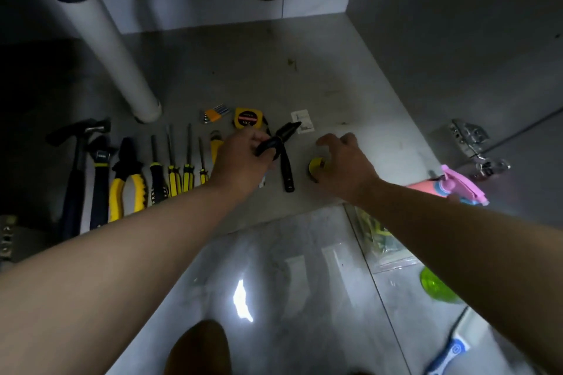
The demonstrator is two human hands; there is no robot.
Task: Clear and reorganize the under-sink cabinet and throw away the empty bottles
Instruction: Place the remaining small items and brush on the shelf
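My left grip (pixel 240 158) pinches black pliers (pixel 287 173), handles splayed, just right of the white pipe (pixel 122 64) on the cabinet floor (pixel 304 70). My right grip (pixel 344 161) curls over a yellow roll (pixel 315 166) further right; I cannot tell whether it touches. In front of the pipe a hammer (pixel 76 161) and screwdrivers (pixel 172 170) lie in a neat row, so I judge the sorting well along. A pink spray bottle (pixel 457 186), far right of the pipe, is not yet dealt with.
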